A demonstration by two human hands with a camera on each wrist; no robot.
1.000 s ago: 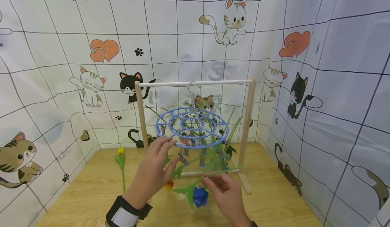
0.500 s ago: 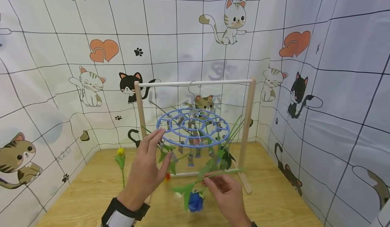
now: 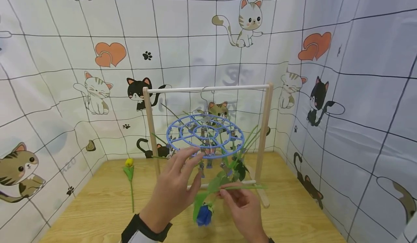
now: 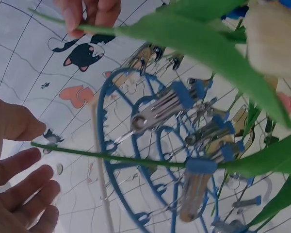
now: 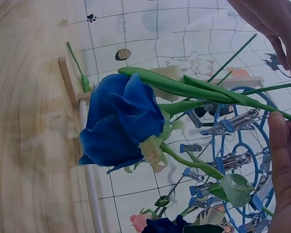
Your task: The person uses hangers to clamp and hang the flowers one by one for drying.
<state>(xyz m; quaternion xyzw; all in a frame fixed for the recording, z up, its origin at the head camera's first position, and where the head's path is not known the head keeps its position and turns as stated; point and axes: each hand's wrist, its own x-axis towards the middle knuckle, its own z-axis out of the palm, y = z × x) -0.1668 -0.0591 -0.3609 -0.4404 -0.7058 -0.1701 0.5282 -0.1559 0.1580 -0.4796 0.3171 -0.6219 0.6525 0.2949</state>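
My right hand (image 3: 242, 208) pinches a long-leaved green flower stem (image 4: 94, 30) below the hanging rack. A blue flower (image 5: 123, 121) hangs head down beside that stem; I cannot tell whether it belongs to it. My left hand (image 3: 177, 185) is at the near edge of the blue ring rack (image 3: 177, 147), fingers spread and holding nothing. Metal clips (image 4: 160, 107) with blue tips dangle from the ring. One clip (image 4: 199, 187) grips another green stem (image 4: 111, 158), whose free end lies close to my left fingertips in the left wrist view.
A wooden stand (image 3: 266, 127) with a white top rod (image 3: 182, 89) carries the ring by a hook. On the wooden table (image 3: 97, 206) a yellow tulip (image 3: 129, 162) lies at the left. A pink flower (image 5: 139, 222) hangs under the ring. Cat-print cloth (image 3: 182, 54) surrounds the table.
My left hand went left along the ring's edge, then came back right. The ring and its clips have turned. The blue flower shifted slightly left; my right hand kept its pinch.
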